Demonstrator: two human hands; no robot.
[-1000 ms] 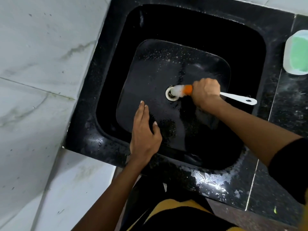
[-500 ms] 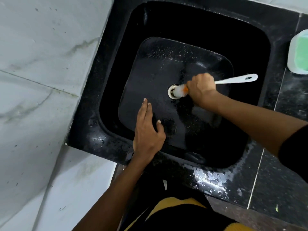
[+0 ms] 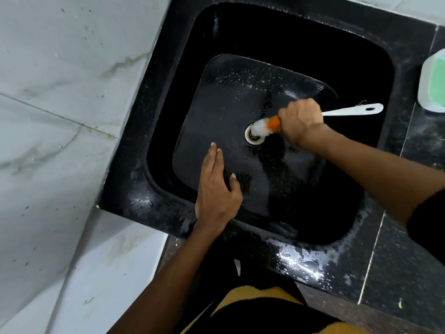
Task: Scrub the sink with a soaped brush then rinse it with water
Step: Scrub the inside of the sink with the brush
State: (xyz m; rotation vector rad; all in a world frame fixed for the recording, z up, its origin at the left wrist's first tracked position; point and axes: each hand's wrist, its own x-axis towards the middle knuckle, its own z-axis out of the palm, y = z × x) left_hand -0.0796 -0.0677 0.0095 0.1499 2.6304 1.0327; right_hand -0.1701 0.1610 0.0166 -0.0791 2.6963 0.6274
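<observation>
Your right hand [image 3: 299, 121] is curled tight round the brush [image 3: 346, 111], whose white bristles sit on the drain [image 3: 254, 137] in the floor of the black sink [image 3: 240, 104]. The white handle sticks out past your knuckles toward the right wall. Your left hand [image 3: 216, 189] lies flat on the near slope, fingers straight, holding nothing. Droplets and soap flecks dot the basin. 1 clear container [image 3: 433, 85] of green liquid stands on the counter [image 3: 397, 273] at right.

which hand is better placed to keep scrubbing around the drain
Right. The right hand already grips the brush, bristles on the drain. The left hand lies open at the sink's near edge, holding nothing.
</observation>
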